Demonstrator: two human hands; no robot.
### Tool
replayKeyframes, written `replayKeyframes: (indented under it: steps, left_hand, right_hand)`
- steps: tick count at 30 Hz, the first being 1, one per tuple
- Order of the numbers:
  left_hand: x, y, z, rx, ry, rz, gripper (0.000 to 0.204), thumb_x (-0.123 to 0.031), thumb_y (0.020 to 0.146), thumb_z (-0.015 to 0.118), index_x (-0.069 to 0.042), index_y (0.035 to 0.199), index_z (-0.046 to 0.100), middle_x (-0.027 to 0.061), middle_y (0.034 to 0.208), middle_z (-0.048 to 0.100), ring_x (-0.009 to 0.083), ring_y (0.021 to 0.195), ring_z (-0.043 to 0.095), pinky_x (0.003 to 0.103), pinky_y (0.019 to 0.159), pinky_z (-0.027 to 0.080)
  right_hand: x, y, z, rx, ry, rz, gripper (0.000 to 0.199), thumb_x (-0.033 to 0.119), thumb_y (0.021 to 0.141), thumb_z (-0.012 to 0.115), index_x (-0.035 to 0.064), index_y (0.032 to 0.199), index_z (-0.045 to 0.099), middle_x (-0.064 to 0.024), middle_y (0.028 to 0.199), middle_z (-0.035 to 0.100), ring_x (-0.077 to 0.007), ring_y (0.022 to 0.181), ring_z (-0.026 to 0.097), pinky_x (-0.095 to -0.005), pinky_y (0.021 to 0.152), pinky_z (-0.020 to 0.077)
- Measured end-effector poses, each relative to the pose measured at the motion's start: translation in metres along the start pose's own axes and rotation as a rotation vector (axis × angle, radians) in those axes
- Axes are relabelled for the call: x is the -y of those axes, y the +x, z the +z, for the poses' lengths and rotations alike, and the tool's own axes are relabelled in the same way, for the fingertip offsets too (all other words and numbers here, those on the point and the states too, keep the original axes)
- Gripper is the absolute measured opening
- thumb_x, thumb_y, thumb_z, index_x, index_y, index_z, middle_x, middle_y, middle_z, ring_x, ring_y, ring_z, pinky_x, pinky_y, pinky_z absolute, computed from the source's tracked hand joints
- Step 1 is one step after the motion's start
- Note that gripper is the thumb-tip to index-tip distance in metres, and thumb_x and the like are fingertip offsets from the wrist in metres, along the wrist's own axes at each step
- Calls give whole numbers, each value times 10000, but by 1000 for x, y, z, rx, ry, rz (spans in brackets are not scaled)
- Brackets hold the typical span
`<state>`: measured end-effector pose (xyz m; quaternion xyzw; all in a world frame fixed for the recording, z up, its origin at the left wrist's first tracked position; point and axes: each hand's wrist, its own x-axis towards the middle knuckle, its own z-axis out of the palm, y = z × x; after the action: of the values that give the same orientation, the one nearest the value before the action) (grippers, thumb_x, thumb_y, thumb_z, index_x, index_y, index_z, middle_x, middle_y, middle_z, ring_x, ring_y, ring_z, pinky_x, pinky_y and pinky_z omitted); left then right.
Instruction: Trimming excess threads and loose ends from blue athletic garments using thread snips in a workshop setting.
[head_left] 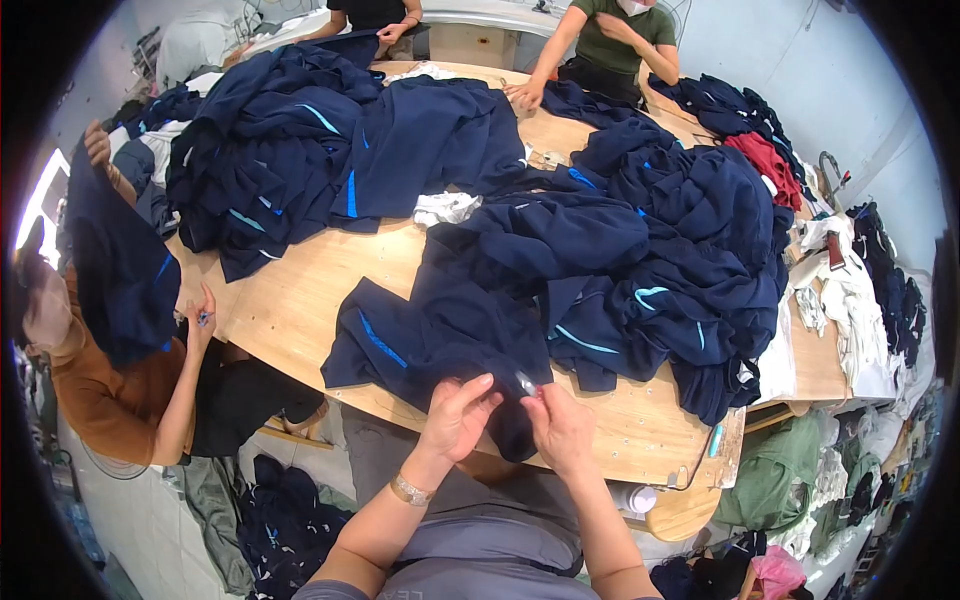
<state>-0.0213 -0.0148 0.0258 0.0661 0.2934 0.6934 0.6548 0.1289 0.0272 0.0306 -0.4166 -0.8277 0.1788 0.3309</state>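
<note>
A dark navy garment (pixel 440 325) with a bright blue strip lies spread over the table's near edge, its lower part hanging toward my lap. My left hand (pixel 458 418) is at this edge, its fingers loosely curled and apart from the thumb, with nothing visible between them. Just to its right, my right hand (pixel 562 428) is closed on a small shiny metal tool (pixel 525 383), perhaps thread snips, partly hidden by the fingers and blurred. Both hands are close against the cloth.
Large heaps of navy garments (pixel 690 210) cover the wooden table (pixel 290 300). At left, a co-worker (pixel 120 400) lifts a navy piece; two more people (pixel 625 50) work across the table. A white lidded container (pixel 640 498) and a wooden stool (pixel 683 515) stand below the near edge.
</note>
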Motion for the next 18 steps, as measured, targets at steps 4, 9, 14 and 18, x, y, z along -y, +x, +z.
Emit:
replayKeyframes:
  steps: [4,9,14,18]
  left_hand:
    - [6,3,-5,11,-17,-2,67,3,800,580,-47,841,594,34,843,602,130,805,574,304,736,478]
    - [20,-2,-37,132,64,-92,90,12,806,505,-9,863,570,86,902,603,175,864,584,332,775,481]
    - [22,-18,-43,107,170,-238,206,-2,821,454,34,986,573,111,981,597,196,901,578,344,812,471]
    - [15,-24,-47,58,225,-337,236,-122,910,443,37,1045,552,127,1024,586,205,924,579,358,819,480]
  right_hand:
    - [-4,4,-5,-95,305,252,218,236,831,604,30,848,535,-105,650,554,-248,524,538,-319,484,412]
    - [16,16,-7,-16,335,196,369,274,707,734,56,955,570,-67,652,570,-162,521,546,-278,502,435]
    - [9,11,11,165,397,215,348,266,703,746,57,957,631,-89,668,618,-148,511,542,-252,513,447]
    - [2,3,20,231,427,260,268,280,743,702,39,817,611,-87,570,555,-184,462,505,-286,460,400]
